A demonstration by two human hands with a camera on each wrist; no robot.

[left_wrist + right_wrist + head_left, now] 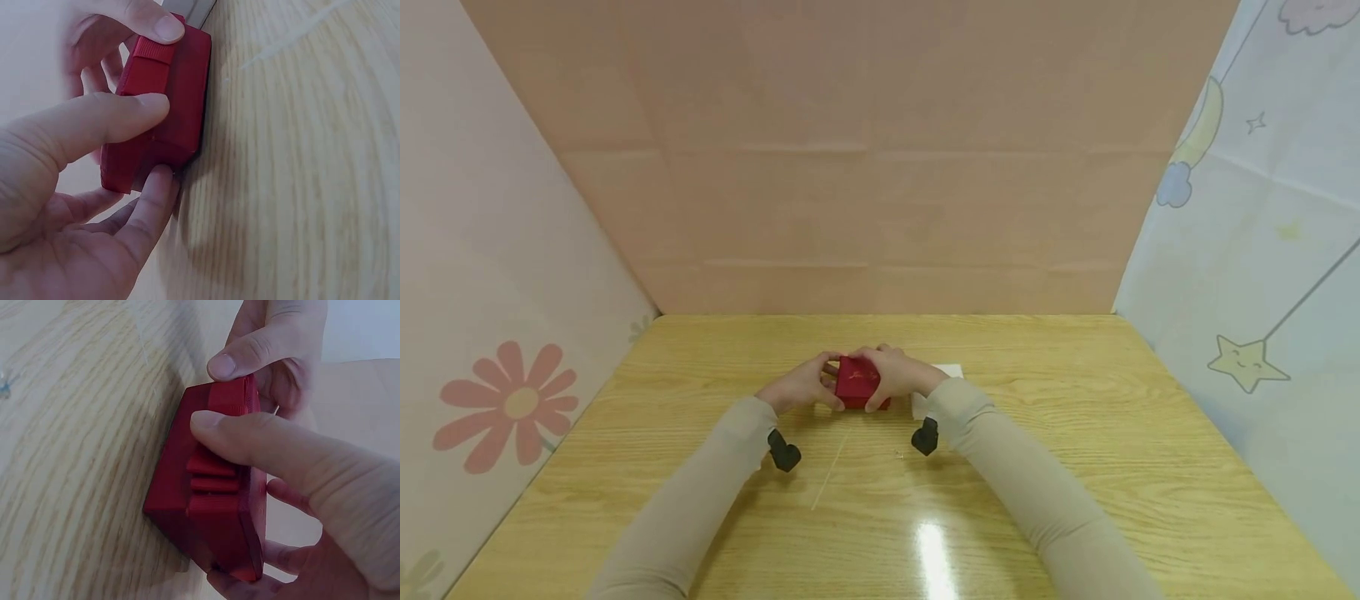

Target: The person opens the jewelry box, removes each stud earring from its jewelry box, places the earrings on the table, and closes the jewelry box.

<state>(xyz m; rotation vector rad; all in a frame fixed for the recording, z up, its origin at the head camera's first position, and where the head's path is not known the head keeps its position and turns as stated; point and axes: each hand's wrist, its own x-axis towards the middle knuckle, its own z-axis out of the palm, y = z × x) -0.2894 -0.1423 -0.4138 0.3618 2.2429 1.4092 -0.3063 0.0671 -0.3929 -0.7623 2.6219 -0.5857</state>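
Note:
A small red gift box with gold lettering on its lid sits on the table between my two hands. My left hand grips its left side, the thumb on the front face and the other fingers curled around the end and underside. From the right, my right hand holds it with the thumb at the front and the fingers over the far side. Both wrist views show a ribbed red ribbon on the front, partly covered by the thumbs. The lid is on the box.
A white flat item lies partly hidden behind the right wrist. Small shiny bits rest on the wood table in front. A thin pale line runs across the wood. Walls rise at the back and both sides.

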